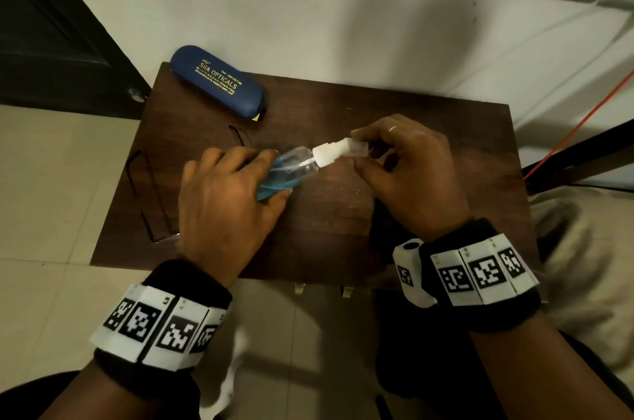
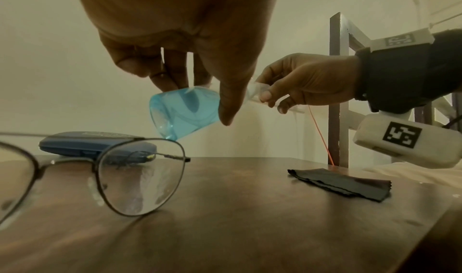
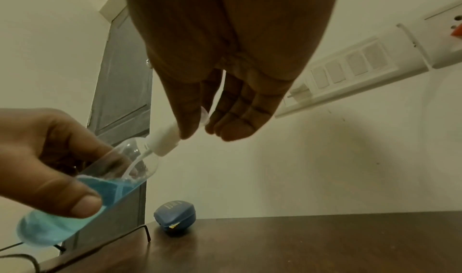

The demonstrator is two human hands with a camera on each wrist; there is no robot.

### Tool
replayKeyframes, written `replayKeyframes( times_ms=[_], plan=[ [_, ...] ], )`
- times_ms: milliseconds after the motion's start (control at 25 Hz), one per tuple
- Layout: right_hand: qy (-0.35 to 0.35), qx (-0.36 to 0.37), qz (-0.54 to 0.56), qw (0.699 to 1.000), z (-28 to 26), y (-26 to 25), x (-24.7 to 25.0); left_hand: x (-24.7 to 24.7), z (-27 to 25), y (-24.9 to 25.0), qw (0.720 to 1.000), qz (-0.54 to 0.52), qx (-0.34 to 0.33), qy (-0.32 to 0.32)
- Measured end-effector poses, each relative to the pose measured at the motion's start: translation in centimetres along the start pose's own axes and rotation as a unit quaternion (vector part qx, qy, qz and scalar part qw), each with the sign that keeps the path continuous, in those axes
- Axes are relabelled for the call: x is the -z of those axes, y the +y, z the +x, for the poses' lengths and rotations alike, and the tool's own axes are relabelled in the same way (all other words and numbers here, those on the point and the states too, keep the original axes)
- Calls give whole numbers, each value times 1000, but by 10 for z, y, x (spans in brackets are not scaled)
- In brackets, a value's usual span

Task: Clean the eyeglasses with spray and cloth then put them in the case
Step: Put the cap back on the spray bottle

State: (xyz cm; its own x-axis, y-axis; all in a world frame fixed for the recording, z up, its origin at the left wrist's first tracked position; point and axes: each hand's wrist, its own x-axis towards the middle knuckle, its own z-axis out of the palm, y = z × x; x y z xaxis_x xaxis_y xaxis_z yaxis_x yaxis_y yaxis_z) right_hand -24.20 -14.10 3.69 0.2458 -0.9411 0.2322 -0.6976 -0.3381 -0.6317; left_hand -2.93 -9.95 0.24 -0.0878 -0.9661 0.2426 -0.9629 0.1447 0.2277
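My left hand [image 1: 236, 186] grips a clear spray bottle [image 1: 291, 167] of blue liquid, tilted above the dark wooden table [image 1: 411, 110]. My right hand [image 1: 384, 155] pinches the bottle's clear cap [image 1: 356, 147] over the white nozzle [image 1: 331, 153]. From the left wrist, the bottle [image 2: 182, 113] hangs above the thin-framed eyeglasses [image 2: 140, 178], which stand on the table's left. The blue case [image 1: 219, 81] lies shut at the back left. A folded black cloth [image 2: 342, 183] lies on the right, mostly hidden under my right wrist in the head view.
The table stands against a white wall [image 1: 308, 7], with a dark door [image 1: 51, 24] at the left. A chair frame [image 2: 337, 89] and an orange cord [image 1: 576, 131] are at the right. Tiled floor [image 1: 44, 179] lies left of the table.
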Motion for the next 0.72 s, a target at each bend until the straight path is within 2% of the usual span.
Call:
replayKeyframes(
  times_ms=[160, 400, 600, 720],
  plan=[
    [-15, 16, 58, 998, -1, 6, -1, 1, -1, 0, 1000, 0, -9, 2],
    [-72, -14, 140, 987, -3, 6, 1, 3, 0, 2, 999, 5, -24, 21],
    [-118, -18, 130, 984, 0, 3, 15, 1, -2, 11, 995, 10, -62, 79],
    [-101, -23, 134, 986, 1, 0, 19, -3, -4, 20, 994, -1, -61, 86]
  ],
)
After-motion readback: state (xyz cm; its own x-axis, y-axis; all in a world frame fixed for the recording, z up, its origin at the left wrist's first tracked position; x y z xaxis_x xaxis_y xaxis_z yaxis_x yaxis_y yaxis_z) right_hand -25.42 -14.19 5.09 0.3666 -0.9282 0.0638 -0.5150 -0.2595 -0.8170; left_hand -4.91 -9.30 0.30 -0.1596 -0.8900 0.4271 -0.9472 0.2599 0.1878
